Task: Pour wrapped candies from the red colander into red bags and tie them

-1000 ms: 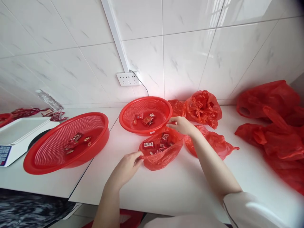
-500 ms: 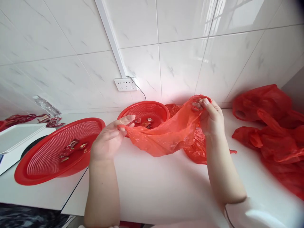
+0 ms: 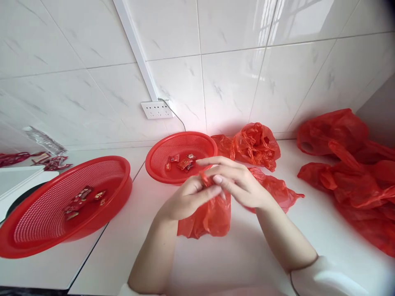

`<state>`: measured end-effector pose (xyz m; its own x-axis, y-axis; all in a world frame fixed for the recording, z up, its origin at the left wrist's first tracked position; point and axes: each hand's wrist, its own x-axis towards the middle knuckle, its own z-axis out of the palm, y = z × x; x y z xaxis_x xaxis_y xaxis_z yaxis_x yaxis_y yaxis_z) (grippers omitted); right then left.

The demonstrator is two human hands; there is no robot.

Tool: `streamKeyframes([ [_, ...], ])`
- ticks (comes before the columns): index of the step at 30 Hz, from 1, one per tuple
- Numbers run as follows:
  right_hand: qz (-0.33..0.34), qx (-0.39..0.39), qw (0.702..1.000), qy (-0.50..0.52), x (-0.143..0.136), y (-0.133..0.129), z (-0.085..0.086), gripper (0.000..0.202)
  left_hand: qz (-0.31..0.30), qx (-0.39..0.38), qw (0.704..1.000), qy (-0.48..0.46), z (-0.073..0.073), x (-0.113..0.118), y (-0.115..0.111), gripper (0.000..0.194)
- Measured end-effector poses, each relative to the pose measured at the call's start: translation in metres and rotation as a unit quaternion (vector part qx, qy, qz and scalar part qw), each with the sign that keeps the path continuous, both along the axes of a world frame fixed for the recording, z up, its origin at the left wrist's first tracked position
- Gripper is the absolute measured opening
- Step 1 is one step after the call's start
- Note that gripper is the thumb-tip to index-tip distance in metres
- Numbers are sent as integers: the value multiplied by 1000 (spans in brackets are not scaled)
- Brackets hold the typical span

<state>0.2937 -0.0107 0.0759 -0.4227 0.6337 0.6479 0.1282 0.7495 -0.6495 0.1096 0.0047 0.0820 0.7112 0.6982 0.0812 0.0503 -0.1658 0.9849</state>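
Hands (image 3: 185,199) (image 3: 242,185), earlier apart, now together — forearms (image 3: 154,250) angled inward — clamped on a red bag (image 3: 212,220).

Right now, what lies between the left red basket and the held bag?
In the head view, white tabletop, then the left hand and forearm, lie between the red basket and bag.

On the table (image 3: 247,259), packets (image 3: 185,163) lay in the left basket (image 3: 125,191) and middle basket (image 3: 173,180); a plastic bag (image 3: 212,220) was before the latter, other bags (image 3: 354,176) rightward.
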Motion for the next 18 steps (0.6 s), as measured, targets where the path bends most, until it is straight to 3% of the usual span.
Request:
streamKeyframes([
  [3,-15,-42,999,32,4,5,-1,27,67,-61,996,-26,-2,0,3,38],
  [10,-113,-5,992,49,2,10,-5,19,140,-75,986,-57,-9,4,12,35],
  [12,-154,-17,983,97,2,15,-8,12,122,-111,983,-83,-10,1,16,31],
  [14,-182,-35,969,162,5,20,-10,4,65,-163,979,-102,-10,-4,22,39],
  [16,-183,-44,957,221,8,23,-11,6,4,-218,970,-108,-10,-8,28,47],
  [18,-162,-32,953,256,13,21,-11,10,-6,-256,960,-114,-10,-11,32,47],
])
